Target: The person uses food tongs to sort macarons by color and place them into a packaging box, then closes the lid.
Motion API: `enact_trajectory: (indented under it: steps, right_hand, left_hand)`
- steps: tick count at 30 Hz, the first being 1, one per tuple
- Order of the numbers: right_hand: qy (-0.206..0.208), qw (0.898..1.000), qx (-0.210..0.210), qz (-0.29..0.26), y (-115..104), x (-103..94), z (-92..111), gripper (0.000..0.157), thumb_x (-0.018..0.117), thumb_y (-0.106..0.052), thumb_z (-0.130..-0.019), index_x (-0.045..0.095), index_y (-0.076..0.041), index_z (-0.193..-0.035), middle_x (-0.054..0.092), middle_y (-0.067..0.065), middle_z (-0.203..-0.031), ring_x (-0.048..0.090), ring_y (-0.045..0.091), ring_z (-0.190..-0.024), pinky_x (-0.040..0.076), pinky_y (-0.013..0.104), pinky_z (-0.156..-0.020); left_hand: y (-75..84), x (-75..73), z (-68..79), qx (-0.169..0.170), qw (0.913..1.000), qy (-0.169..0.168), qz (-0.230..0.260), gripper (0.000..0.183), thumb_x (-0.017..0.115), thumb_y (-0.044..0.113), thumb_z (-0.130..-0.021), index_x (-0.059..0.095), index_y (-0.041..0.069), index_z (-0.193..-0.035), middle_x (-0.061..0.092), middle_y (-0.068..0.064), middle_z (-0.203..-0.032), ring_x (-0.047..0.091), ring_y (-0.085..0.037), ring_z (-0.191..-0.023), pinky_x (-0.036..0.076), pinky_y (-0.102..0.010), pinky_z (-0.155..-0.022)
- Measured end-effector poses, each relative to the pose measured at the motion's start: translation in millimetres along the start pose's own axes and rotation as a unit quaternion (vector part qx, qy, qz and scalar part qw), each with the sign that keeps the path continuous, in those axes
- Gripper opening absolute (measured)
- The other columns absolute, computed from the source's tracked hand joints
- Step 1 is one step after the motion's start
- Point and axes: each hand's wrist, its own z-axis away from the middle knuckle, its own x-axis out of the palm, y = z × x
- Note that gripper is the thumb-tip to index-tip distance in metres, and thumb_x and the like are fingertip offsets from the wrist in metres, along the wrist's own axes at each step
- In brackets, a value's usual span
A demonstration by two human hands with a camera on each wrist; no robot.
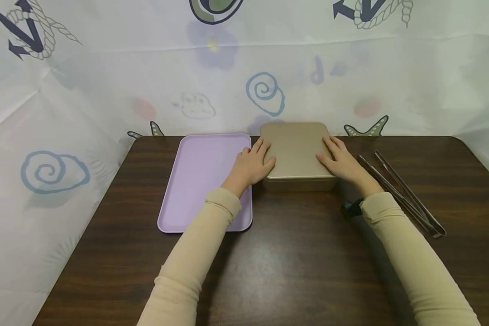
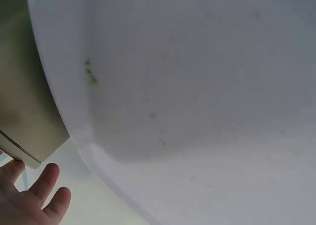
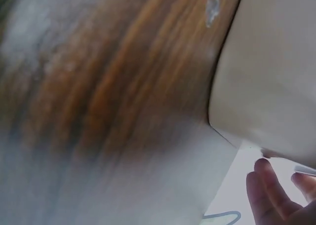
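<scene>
A gold rectangular metal box (image 1: 295,151) with its lid on sits at the back of the table. My left hand (image 1: 250,166) touches its left side, fingers spread along the edge and thumb near the front left corner. On the right side my right hand (image 1: 342,159) rests against the edge, its thumb reaching onto the lid. In the left wrist view, fingers (image 2: 45,178) show beside the box's corner. Extended fingers (image 3: 271,185) also appear by the box (image 3: 266,82) in the right wrist view. What is inside the box is hidden.
A lilac tray (image 1: 199,181) lies left of the box, partly under my left forearm. Metal tongs (image 1: 407,197) lie at the right, beside my right forearm. The dark wooden table (image 1: 293,262) ends at a printed white cloth (image 1: 155,77) behind it.
</scene>
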Motion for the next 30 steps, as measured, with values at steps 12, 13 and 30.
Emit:
enact_trajectory:
  steps: [12,13,30]
  right_hand:
    - [-0.005,1.0,0.01,0.02,-1.5,0.8,1.6,0.073,0.035,-0.045,-0.1,0.002,-0.01,-0.154,-0.004,0.022,-0.16,0.004,0.046,-0.146,0.012,0.064,-0.116]
    - [-0.006,1.0,0.012,0.022,-1.2,0.9,1.7,0.073,0.035,-0.045,-0.1,0.002,-0.01,-0.154,-0.003,0.021,-0.16,0.004,0.046,-0.146,0.012,0.064,-0.116]
    - [-0.02,1.0,0.013,0.02,-1.6,4.0,0.9,0.072,0.028,-0.046,-0.101,-0.006,-0.01,-0.153,-0.013,0.017,-0.16,-0.007,0.039,-0.148,0.005,0.063,-0.118]
  left_hand:
    - [0.3,-0.4,0.9,0.005,0.9998,-0.002,-0.021,0.06,0.026,0.05,-0.099,0.021,0.024,-0.153,0.012,-0.001,-0.163,0.034,-0.035,-0.139,0.025,-0.05,-0.117]
    - [0.4,-0.6,0.8,0.006,0.9997,-0.002,-0.023,0.06,0.026,0.05,-0.099,0.021,0.024,-0.153,0.012,-0.001,-0.163,0.034,-0.035,-0.139,0.025,-0.05,-0.117]
    - [-1.0,-1.1,4.6,0.001,0.9992,-0.024,-0.032,0.062,0.019,0.053,-0.1,0.013,0.026,-0.155,0.002,0.002,-0.163,0.013,-0.032,-0.149,0.011,-0.053,-0.122]
